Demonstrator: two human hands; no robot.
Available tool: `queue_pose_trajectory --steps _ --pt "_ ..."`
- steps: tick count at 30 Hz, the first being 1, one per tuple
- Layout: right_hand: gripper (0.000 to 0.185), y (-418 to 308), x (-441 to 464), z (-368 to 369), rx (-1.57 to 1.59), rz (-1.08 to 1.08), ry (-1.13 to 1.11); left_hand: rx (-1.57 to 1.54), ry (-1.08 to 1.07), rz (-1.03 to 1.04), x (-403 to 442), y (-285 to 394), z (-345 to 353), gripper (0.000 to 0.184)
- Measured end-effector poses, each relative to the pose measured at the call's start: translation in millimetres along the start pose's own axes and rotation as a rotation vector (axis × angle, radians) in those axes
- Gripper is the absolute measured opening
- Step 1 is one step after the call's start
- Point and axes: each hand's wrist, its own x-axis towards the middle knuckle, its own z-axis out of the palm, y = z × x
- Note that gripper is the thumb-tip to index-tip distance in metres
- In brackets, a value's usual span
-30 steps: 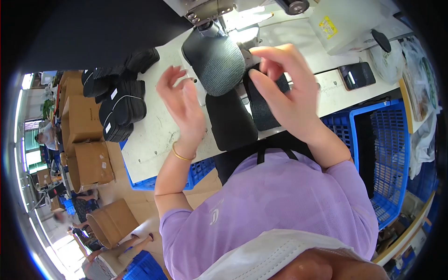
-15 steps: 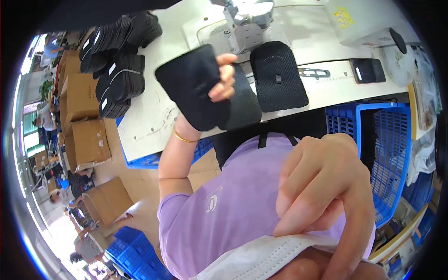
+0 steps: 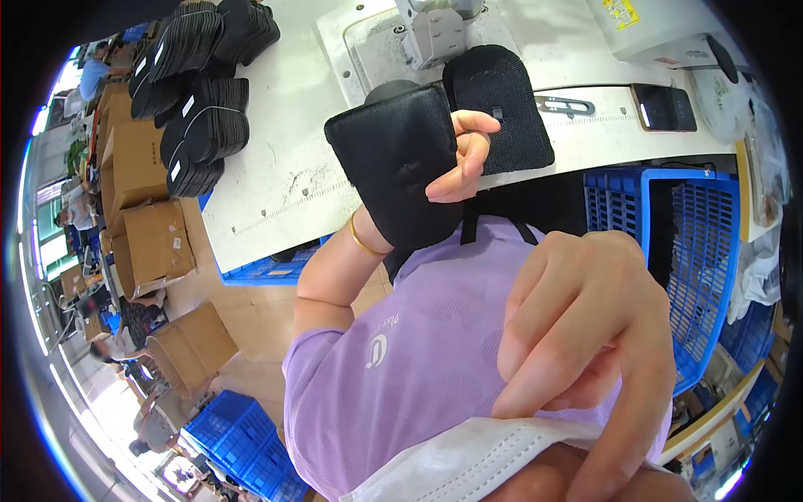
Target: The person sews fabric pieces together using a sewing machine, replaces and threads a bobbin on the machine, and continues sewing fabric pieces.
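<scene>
Pad of smooth black material [image 3: 393, 159] in my left hand [image 3: 468, 159], fingers wrapped round its side.
Gripping lightly should avoid creases; my right hand [image 3: 585, 322] curls near my white pleated mask [image 3: 477, 448], pinch unclear.

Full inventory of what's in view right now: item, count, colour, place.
Held pad: 1, black, in left hand
Loose pad: 1, black, on table beside machine
Pad stacks: several, black, white labels, table's left
Machine: 1, grey-white, top centre, partly cut off
Slotted tool: 1, grey, right of loose pad
Phone: 1, dark, table's right
Table: 1, white, top
Crates: several, blue, right, under table, lower left
Cartons: at least three, brown, left
Bags: clear/white, far right, uncountable
Co-workers: several, background left
Bracelet: 1, gold, left wrist
Left hand: 1
Right hand: 1, near mask
</scene>
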Motion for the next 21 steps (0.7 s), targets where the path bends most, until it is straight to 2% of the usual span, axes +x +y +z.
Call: queue_pose_trajectory --steps 5,8,11,17,21 --pt "0.035 2 1 0 0.023 0.010 -0.014 -0.035 0.021 0.014 -2 0 -2 0.044" --pt "0.036 2 0 -1 0.033 0.024 -0.021 -0.010 0.204 0.011 -3 1 7 0.050" --pt "0.036 4 1 -1 0.048 0.035 -0.031 -0.008 0.068 0.006 -5 2 -2 0.043" --pt "0.037 6 2 -5 0.036 0.091 -0.042 -0.051 0.039 0.028 -4 0 -6 0.043" --pt "0.038 5 0 -18 -0.068 0.242 -0.051 -0.011 0.096 0.031 -8 7 -3 0.044"
